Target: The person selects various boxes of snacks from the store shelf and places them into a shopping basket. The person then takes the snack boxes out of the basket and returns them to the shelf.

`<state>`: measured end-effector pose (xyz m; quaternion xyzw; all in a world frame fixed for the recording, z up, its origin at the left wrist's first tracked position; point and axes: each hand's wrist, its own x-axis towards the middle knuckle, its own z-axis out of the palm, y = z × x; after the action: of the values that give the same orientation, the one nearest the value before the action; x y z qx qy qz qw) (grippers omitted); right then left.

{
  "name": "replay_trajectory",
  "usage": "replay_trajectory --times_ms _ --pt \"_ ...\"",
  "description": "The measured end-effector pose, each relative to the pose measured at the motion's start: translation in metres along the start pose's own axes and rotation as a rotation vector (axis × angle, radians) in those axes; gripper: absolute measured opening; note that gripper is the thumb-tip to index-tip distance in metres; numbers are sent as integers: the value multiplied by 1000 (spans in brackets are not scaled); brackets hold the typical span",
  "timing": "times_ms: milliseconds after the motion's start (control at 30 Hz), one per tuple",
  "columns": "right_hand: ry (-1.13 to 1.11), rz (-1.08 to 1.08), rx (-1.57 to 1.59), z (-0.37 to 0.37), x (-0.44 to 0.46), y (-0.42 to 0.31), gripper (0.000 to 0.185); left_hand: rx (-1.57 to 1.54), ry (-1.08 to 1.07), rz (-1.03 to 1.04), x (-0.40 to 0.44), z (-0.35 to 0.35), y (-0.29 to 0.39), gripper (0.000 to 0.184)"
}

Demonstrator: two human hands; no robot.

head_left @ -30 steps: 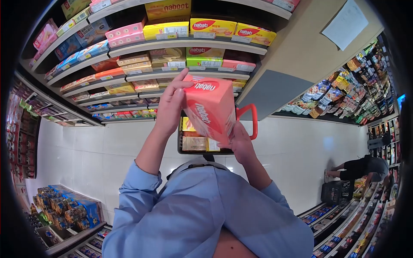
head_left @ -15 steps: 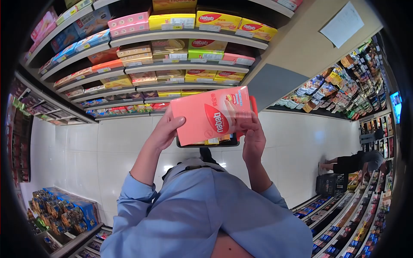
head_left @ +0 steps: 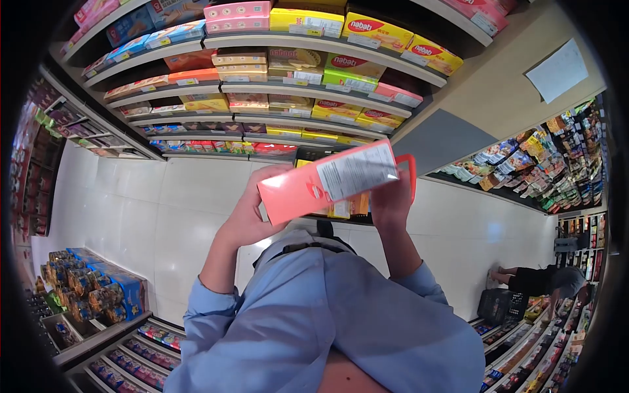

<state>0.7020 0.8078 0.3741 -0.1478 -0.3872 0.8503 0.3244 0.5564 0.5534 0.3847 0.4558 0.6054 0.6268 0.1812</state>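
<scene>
A pink box (head_left: 295, 191) is held between both hands in front of my body, a narrow side with a white printed label facing up. My left hand (head_left: 252, 208) grips its left end, and my right hand (head_left: 393, 198) grips its right end, with those fingers partly hidden by the box. Beneath it, a dark basket (head_left: 363, 220) holds yellow and orange packs and is mostly covered by the box. The basket's red handle (head_left: 413, 177) rises just right of my right hand.
Ahead stand curved shelves (head_left: 314, 44) of boxed snacks. A pillar (head_left: 488, 98) with a white paper is at the right. Far right, a person (head_left: 540, 280) bends by a dark basket (head_left: 496, 305). A stacked display (head_left: 98, 281) stands at the lower left.
The pink box has turned from its large printed front to its narrow labelled side, still between both hands. The shelves have shifted in view as the camera moved.
</scene>
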Motion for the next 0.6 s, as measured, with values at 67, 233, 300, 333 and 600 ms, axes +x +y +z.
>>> replay_trajectory --times_ms 67,233,300,333,600 --pt "-85 58 12 -19 13 13 12 -62 97 -159 7 3 7 71" --pt "-89 451 -286 -69 18 68 33 -133 264 -550 25 26 -31 69" --pt "-38 685 -315 -83 17 90 46 51 238 -637 23 44 -80 70" --pt "-12 806 -324 -88 15 98 53 145 222 -682 23 53 -97 71" --pt "118 1080 -52 -172 33 150 62 622 -129 -844 43 178 -195 68"
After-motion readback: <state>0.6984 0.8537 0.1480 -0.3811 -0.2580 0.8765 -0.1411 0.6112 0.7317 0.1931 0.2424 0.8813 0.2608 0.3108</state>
